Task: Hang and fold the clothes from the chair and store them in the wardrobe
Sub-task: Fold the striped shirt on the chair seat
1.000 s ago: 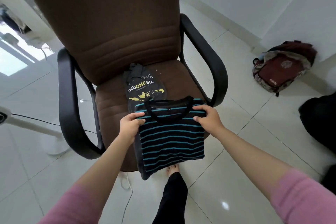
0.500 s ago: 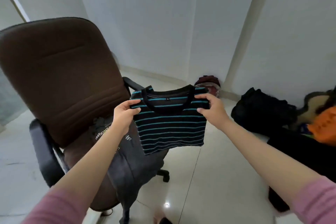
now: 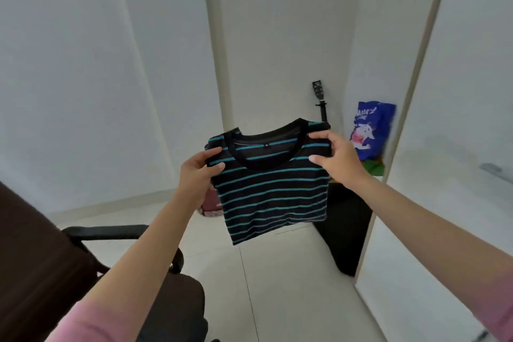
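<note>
Item in hand: folded striped shirt point(image 3: 270, 191), black with teal bands, collar uppermost.
Left hand point(image 3: 197, 175): fingers clamped on the shirt's upper left corner, thumb on the front face, remaining fingers behind the fabric.
Right hand point(image 3: 339, 159): fingers clamped on the upper right corner beside the collar, thumb on the front.
Shirt position: suspended between the two hands, clear of the floor point(image 3: 277, 286), hanging straight down from the fingers.
Long axis: the top edge runs from one hand to the other, slightly higher on the right; the folded body drops below that line.
Nearer hand: both grip equally; neither is free.
Chair point(image 3: 41, 258): below and left of the left fingers, well apart from the shirt.
Wardrobe: likely the white panels point(image 3: 458, 147) to the right of the right fingers; no opening or shelf is visible.
Judged step: carrying the folded shirt to storage.
Next move requirement: keep the top edge taut so the fold holds, and swing toward the right-hand side.
</note>
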{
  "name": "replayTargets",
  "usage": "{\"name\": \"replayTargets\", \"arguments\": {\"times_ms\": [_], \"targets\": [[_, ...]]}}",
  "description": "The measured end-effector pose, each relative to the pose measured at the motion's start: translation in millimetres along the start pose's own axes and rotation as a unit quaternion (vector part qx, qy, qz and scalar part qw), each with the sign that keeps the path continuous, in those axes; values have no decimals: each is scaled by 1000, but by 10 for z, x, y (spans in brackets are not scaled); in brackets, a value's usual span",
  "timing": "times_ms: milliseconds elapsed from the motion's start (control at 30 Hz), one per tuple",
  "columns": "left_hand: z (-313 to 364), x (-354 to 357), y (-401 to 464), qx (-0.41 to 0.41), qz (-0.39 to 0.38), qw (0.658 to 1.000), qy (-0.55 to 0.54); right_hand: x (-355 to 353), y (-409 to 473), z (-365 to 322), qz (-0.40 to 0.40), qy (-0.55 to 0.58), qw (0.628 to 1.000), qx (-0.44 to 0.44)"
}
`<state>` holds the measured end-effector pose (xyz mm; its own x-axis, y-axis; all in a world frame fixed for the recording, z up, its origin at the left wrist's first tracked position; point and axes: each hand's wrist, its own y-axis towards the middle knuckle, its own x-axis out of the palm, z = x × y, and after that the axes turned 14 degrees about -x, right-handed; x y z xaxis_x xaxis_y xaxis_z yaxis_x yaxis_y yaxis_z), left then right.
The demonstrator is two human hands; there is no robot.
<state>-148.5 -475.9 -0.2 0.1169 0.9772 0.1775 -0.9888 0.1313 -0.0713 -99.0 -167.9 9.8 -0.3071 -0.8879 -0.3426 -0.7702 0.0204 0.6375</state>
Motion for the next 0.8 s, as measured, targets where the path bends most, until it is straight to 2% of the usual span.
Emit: {"name": "replayTargets", "arguments": {"times_ms": [200, 467, 667, 800], "targets": [[-13, 472, -241, -3, -113, 994, 7, -496, -720, -540, 117, -66, 990, 49], [-96, 1467, -905, -26, -253, 966, 35, -1457, -1849, -1374, 204, -135, 966, 88], [-131, 2392, -1705, 3, -344, 938, 40, -2271, -2747, -2046, 265, -192, 942, 74], [-161, 3083, -2536, 29, -404, 913, 42, -2809, -3458, -2591, 311, -255, 913, 70]]}}
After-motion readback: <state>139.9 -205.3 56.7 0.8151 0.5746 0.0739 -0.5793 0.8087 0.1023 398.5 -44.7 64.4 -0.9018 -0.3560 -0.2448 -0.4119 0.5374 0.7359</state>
